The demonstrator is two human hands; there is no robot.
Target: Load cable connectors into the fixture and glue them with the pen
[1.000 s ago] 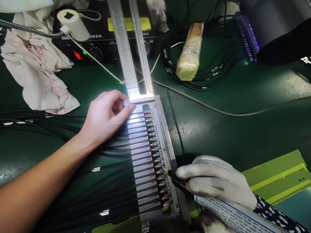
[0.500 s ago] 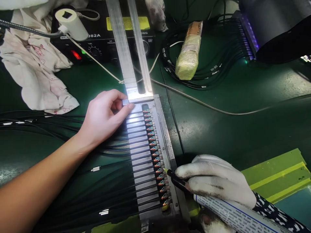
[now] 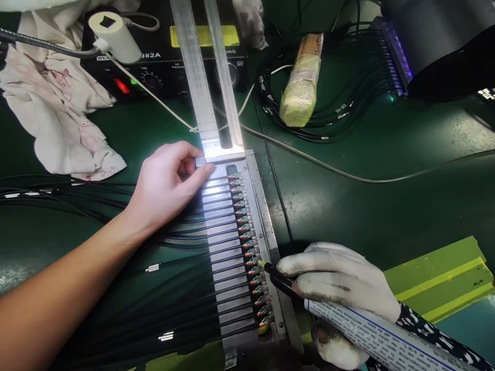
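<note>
A metal fixture [image 3: 226, 242] holds a row of black cables [image 3: 228, 263], whose stripped ends show small coloured wires at metal connectors [image 3: 250, 243]. My bare left hand [image 3: 162, 185] pinches the fixture's far left corner between thumb and fingers. In its white, stained glove, my right hand [image 3: 344, 288] is wrapped round a white squeeze tube [image 3: 371, 330] with printed text and a black nozzle. The nozzle's yellowish tip is at the connectors, a little past the row's middle toward me. Whether it touches them I cannot tell.
Behind the fixture a slotted metal bar [image 3: 195, 77] leans over a black control box [image 3: 150, 77] with lit switches. White cloth [image 3: 73, 118] lies left. A wrapped block [image 3: 299, 93] rests on coiled cables [image 3: 266, 98]. Yellow-green sheeting [image 3: 444, 278] lies right, a dark lamp-like housing [image 3: 452, 46] above.
My right hand and the tube have shifted slightly up and left, moving the tip a short way along the connector row. My left hand stays on the fixture's corner.
</note>
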